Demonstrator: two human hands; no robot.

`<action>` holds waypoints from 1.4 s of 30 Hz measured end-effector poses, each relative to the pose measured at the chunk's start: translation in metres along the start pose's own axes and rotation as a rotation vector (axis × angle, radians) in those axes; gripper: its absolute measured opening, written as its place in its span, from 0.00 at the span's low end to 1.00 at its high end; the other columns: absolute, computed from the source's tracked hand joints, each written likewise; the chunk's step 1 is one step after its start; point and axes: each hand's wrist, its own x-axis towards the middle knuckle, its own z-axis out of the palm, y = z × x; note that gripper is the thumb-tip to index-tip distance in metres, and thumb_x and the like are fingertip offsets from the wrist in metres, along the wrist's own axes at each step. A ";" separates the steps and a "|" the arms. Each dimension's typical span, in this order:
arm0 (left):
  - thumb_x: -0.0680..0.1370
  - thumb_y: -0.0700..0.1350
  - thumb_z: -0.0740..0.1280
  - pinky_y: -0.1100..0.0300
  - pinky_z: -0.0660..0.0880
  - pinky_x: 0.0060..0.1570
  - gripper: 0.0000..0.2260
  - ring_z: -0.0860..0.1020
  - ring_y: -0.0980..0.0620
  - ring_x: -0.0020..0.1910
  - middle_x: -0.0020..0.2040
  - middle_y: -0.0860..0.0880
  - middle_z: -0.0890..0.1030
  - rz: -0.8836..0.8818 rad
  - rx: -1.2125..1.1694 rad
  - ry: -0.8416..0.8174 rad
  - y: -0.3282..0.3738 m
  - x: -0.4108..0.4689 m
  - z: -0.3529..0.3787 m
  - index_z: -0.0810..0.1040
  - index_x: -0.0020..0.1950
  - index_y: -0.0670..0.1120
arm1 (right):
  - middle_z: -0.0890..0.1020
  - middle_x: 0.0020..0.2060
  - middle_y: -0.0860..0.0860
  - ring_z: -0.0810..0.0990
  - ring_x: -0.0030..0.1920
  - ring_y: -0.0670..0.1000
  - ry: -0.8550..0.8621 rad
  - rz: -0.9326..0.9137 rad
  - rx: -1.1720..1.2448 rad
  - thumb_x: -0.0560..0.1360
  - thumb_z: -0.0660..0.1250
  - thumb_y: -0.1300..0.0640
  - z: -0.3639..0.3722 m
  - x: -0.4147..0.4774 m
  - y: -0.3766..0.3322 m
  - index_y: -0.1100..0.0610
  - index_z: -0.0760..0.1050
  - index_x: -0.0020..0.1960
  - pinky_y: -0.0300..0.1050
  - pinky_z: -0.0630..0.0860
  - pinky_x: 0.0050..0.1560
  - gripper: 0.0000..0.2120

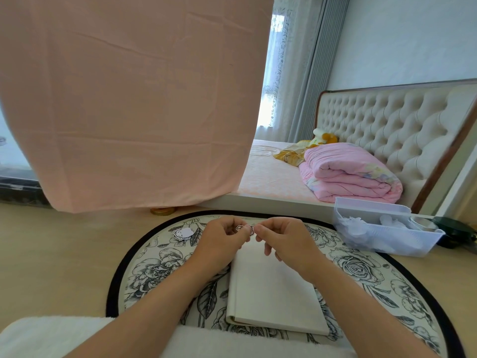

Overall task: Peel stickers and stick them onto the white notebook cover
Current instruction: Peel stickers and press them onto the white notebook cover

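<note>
A white notebook lies shut on a round floral table mat, its cover plain. Above its far end both hands meet around one small sticker with a dark outline. My left hand pinches the sticker's left part between thumb and fingers. My right hand pinches its right edge with thumb and forefinger, the other fingers curled down. A small heap of loose stickers lies on the mat to the left of my left hand.
A clear plastic box with pale items stands at the right, a dark object beside it. A pink cloth hangs at the back left. Behind is a bed with a folded pink quilt. A white towel lies at the near edge.
</note>
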 end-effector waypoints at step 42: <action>0.75 0.50 0.72 0.69 0.69 0.35 0.06 0.78 0.64 0.33 0.34 0.60 0.83 0.067 0.210 0.120 -0.002 -0.002 0.008 0.85 0.39 0.53 | 0.84 0.34 0.45 0.76 0.24 0.45 0.136 -0.063 -0.154 0.76 0.69 0.57 0.009 -0.001 0.001 0.50 0.83 0.37 0.35 0.72 0.29 0.10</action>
